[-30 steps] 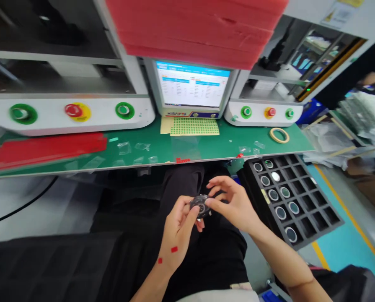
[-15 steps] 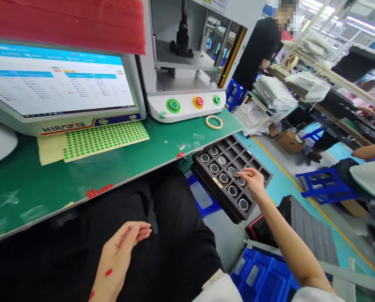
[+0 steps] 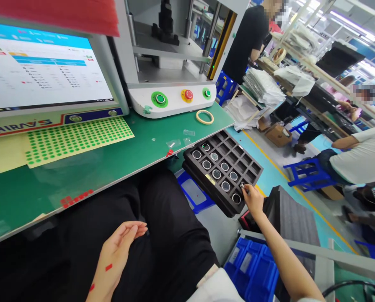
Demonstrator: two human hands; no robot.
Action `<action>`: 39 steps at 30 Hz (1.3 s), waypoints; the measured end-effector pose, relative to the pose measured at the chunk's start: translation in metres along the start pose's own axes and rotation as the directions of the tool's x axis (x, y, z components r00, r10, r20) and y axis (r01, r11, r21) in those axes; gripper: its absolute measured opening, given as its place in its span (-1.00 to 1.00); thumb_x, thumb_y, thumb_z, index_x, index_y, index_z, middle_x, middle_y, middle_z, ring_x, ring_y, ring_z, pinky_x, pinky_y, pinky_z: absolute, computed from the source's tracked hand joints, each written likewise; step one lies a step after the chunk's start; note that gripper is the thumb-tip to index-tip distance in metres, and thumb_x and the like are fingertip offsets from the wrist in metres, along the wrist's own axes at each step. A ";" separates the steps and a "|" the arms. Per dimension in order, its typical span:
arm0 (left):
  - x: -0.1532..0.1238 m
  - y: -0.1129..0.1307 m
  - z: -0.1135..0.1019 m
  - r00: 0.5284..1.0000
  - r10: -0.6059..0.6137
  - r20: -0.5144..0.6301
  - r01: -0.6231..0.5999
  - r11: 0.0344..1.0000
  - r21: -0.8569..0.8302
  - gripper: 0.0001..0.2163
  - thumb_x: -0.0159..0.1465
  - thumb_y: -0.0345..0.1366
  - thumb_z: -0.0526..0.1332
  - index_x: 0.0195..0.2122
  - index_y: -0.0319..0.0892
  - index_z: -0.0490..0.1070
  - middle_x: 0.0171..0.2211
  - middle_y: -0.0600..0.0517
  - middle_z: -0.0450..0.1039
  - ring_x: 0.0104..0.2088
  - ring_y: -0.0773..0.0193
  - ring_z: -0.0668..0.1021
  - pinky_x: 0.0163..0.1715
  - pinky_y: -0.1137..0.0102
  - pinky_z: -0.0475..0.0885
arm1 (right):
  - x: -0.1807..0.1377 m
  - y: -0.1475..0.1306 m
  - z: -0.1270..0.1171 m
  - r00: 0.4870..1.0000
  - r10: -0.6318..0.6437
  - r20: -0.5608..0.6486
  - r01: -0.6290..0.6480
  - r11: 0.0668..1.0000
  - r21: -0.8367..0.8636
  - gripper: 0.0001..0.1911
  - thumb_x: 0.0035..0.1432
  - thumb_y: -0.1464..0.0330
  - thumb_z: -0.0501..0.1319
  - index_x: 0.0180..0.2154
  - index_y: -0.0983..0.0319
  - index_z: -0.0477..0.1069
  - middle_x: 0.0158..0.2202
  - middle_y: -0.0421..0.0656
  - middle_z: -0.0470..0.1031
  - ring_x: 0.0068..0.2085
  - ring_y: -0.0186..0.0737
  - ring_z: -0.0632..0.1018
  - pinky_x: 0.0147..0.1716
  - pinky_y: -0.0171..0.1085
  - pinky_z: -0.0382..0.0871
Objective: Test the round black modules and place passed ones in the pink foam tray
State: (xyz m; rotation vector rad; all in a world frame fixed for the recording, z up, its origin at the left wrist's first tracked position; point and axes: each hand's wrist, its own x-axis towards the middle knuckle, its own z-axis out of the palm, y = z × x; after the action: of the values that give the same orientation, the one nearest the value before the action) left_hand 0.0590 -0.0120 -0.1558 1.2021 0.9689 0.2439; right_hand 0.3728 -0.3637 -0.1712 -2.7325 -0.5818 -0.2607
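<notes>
**Right hand** (image 3: 253, 200) reaches to the black tray (image 3: 204, 184), which stands just off the green counter's (image 3: 118, 163) right corner, within easy reach of that arm. Its fingertips (image 3: 245, 189) pinch a small round part (image 3: 242, 184) over a cell at the tray's near corner, next to the filled cells. **Left hand** (image 3: 118, 247) lies slack and empty on the lap, not needed. Half a second earlier the right hand hung over the tray's middle; the left hand has barely moved.

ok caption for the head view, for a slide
Right hand reaches into a black tray of round parts beside the green bench; left hand rests open on the lap.
</notes>
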 end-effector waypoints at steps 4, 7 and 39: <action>0.001 -0.002 -0.002 0.999 0.049 0.021 -0.049 0.999 0.023 -0.58 0.04 0.09 0.33 -0.30 -0.20 0.52 -0.30 -0.04 0.59 -0.24 0.15 0.62 -0.12 0.34 0.56 | -0.004 -0.002 -0.011 0.995 -0.092 -0.028 0.090 0.994 -0.060 -0.73 0.31 0.24 0.20 -0.07 0.29 0.42 -0.13 -0.12 0.50 -0.20 -0.23 0.56 -0.21 -0.16 0.52; -0.001 0.002 0.002 0.990 0.131 0.052 -0.133 0.991 0.024 -0.63 0.14 0.03 0.28 -0.29 -0.22 0.50 -0.31 -0.07 0.58 -0.27 0.18 0.63 -0.17 0.35 0.57 | -0.008 -0.020 -0.020 0.980 -0.187 -0.061 0.183 0.981 -0.065 -0.72 0.31 0.21 0.19 -0.12 0.30 0.43 -0.22 -0.14 0.53 -0.27 -0.25 0.57 -0.26 -0.19 0.51; -0.299 -0.125 -0.146 0.464 -0.281 -0.840 0.723 0.668 0.176 -0.76 0.34 -0.16 0.19 -0.18 -0.25 0.45 -0.27 0.01 0.49 -0.29 0.28 0.55 -0.24 0.30 0.51 | -0.123 -0.434 0.074 -0.150 -0.943 0.296 0.877 0.011 0.481 -0.76 0.25 0.33 0.13 -0.21 0.35 0.50 -0.44 0.07 0.57 -0.31 -0.01 0.57 -0.05 -0.13 0.26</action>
State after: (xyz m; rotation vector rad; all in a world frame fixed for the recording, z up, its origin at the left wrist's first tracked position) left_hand -0.2665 -0.1508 -0.1189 1.1995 2.2630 -0.0551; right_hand 0.0868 -0.0080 -0.1464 -1.5227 -2.6328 0.3468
